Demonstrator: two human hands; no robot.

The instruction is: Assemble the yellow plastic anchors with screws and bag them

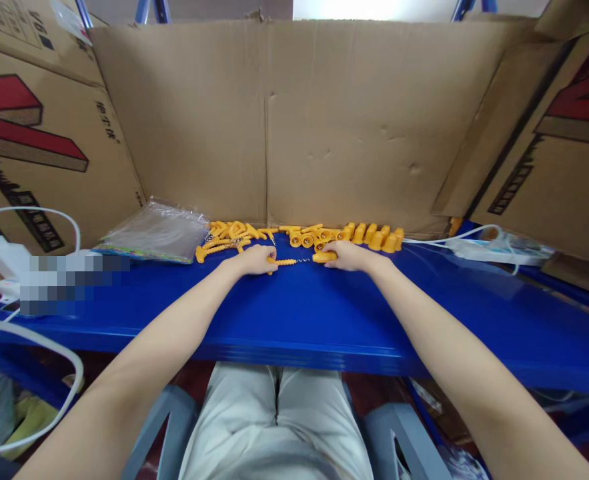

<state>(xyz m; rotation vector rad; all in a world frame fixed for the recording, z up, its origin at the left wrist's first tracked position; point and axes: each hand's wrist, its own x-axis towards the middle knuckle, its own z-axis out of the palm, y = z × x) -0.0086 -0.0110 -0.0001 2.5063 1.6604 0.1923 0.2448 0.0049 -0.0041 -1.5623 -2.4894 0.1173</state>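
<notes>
My left hand [259,260] is closed round the handle of an orange corkscrew [287,262], whose ribbed shaft and metal spiral tip point right. Facing the tip, an orange cup-shaped cap [323,257] lies on its side in the fingers of my right hand [347,256]. A small gap separates tip and cap. Behind my left hand is a heap of similar orange corkscrews [219,233]. Orange caps [374,237] stand in a group beyond my right hand, and several others near them lie with their round openings facing me.
The blue table [294,313] has a front edge just before my lap. Clear plastic bags [154,230] are stacked at left, near a white device [9,267] with cables. A white power strip [499,250] sits at right. Tall cardboard [354,127] walls the back.
</notes>
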